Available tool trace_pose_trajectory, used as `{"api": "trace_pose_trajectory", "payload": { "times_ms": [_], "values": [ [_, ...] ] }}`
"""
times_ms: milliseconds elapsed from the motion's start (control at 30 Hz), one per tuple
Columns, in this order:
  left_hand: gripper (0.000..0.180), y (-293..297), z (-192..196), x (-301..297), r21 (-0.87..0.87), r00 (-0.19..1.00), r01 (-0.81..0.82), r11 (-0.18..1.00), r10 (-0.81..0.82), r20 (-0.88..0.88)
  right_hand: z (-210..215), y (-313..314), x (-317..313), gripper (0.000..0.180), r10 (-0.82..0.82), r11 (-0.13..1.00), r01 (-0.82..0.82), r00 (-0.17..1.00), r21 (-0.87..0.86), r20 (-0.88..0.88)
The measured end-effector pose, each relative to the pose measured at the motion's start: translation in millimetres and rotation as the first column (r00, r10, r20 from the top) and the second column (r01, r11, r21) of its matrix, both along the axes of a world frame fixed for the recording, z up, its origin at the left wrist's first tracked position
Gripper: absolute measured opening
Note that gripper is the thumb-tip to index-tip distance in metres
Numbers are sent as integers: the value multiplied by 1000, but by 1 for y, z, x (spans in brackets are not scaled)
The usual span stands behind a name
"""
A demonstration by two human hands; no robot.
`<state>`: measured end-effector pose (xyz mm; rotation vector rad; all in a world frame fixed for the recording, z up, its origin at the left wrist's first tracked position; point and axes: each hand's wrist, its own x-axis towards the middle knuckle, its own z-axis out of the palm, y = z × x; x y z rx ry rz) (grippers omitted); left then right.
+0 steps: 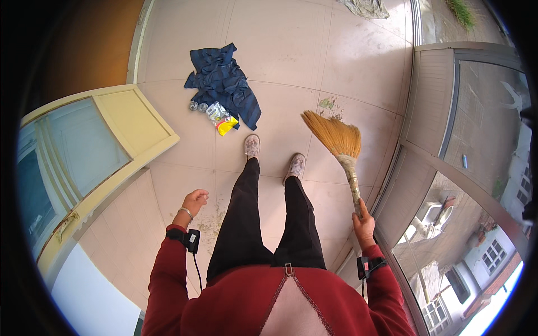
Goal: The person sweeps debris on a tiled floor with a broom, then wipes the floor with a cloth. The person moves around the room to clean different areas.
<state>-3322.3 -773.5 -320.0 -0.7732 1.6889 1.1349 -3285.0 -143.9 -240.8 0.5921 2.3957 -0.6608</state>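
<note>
My right hand [364, 228] is closed round the short handle of a straw broom [338, 136]. The broom's orange-brown bristles fan out on the floor, to the right of my feet. Just beyond their tips lies a patch of greenish debris [328, 104]. On the other side, my left hand [194, 201] hangs beside my left leg with its fingers loosely bent and nothing in them. Ahead of my left foot is a crumpled dark blue striped cloth [223, 79]. A yellow and clear plastic packet [222, 119] and clumps of silvery material [198, 106] rest at its near edge.
A cream door with glass panes [134, 120] stands open on the left. Along the right run framed windows [428, 103]. More dirt [212, 227] is scattered on the tiled floor [274, 53] beside my left leg. A pale crumpled sheet [367, 7] lies at the far end.
</note>
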Motion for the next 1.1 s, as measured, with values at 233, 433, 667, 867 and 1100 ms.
{"api": "trace_pose_trajectory", "payload": {
  "times_ms": [233,433,667,867,1100],
  "values": [
    [21,-101,-23,-79,-79,995,38,996,-45,-90,-38,-118,-100,67,15,1000,-12,985,19,-169],
    [20,-150,-124,-152,-266,953,253,930,-287,-98,-175,-184,-232,63,-14,998,29,976,64,-215],
    [22,-81,-319,-247,-383,852,452,806,-517,-83,-383,-214,-296,71,96,991,-91,994,101,-46],
    [26,28,-482,-301,-394,739,619,679,-674,-1,-528,-181,-217,96,76,997,-66,954,-47,290],
    [29,87,-617,-333,-462,665,694,553,-738,115,-562,-105,-118,85,247,965,-263,896,-7,369]
  ]
}}
